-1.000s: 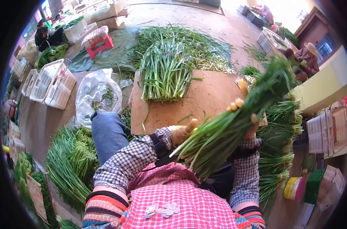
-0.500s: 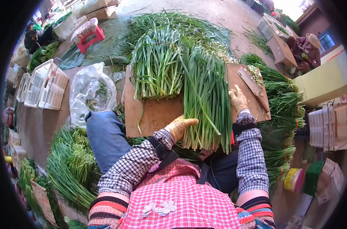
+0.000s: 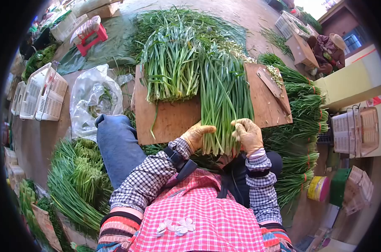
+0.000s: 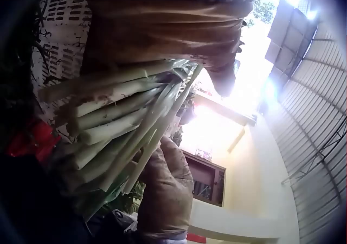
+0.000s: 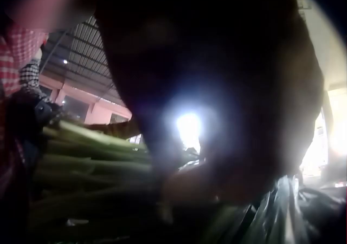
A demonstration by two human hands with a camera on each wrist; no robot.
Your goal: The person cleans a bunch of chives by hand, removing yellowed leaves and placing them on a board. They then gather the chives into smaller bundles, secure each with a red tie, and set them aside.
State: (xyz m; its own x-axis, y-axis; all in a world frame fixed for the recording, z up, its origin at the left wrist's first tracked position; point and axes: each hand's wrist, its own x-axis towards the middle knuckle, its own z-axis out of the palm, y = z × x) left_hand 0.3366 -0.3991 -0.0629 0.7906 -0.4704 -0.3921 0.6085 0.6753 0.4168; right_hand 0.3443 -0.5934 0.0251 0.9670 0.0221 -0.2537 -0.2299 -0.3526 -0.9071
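A long bundle of green chives (image 3: 226,92) lies over the board, its pale cut ends toward the person's lap. The gloved left hand (image 3: 197,135) grips the bundle's left side near the cut ends, thumb lying over the stalks; the left wrist view shows the thick pale stalk ends (image 4: 116,111) just below that hand. At the right side, the gloved right hand (image 3: 249,135) has its fingers curled and pinches at the edge stalks. The right wrist view is dark and blurred. Beside this bundle rests another chive pile (image 3: 173,67) on the wooden board (image 3: 169,119).
A flat wooden strip (image 3: 274,90) lies on the board's right side. Tied bunches (image 3: 306,113) are stacked to the right, and loose chives (image 3: 75,180) to the left. Also left are a clear plastic bag (image 3: 83,105) and white crates (image 3: 52,94). Another person (image 3: 329,54) sits back right.
The bundle was held up and tilted, then came down onto the board beside the pile. The right hand was spread beside it and has moved in to its lower right edge, fingers now curled.
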